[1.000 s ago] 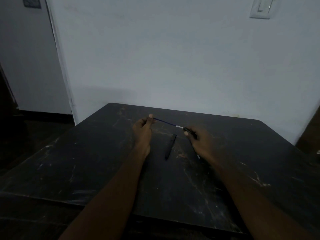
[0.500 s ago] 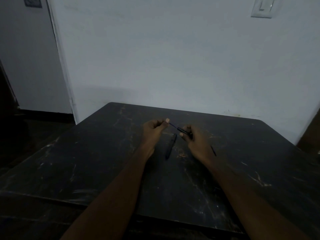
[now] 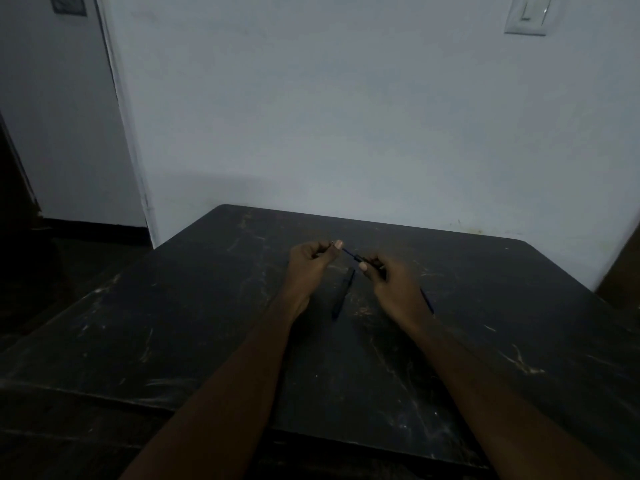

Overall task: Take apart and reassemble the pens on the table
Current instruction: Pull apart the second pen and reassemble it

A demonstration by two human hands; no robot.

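At frame centre, your left hand (image 3: 308, 263) pinches the thin refill (image 3: 348, 252); your right hand (image 3: 384, 275) fingers grip what seems the pen barrel (image 3: 367, 260). Another pen part (image 3: 342, 294) lies on the tabletop (image 3: 173, 323) between them.

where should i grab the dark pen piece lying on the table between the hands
Pinch the pen piece across its middle, coming straight down from above. It lies flat on the table, long axis running toward the wall, so thumb and finger close on its two long sides. The left hand and right hand both look busy with the thin refill.
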